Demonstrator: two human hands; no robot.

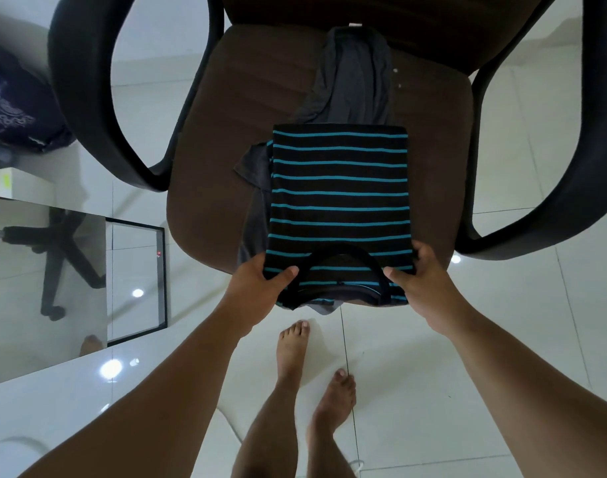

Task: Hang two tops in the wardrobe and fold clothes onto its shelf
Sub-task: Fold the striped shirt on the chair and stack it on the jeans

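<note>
A black top with teal stripes lies folded into a narrow rectangle on the seat of a brown office chair, its collar toward me. My left hand grips the near left corner by the collar, and my right hand grips the near right corner. A dark grey garment lies underneath, reaching up to the chair back and poking out at the left and near edges.
Black curved armrests flank the seat on both sides. A mirror leans at the left on the glossy white tiled floor. Dark blue patterned fabric sits far left. My bare feet stand before the chair.
</note>
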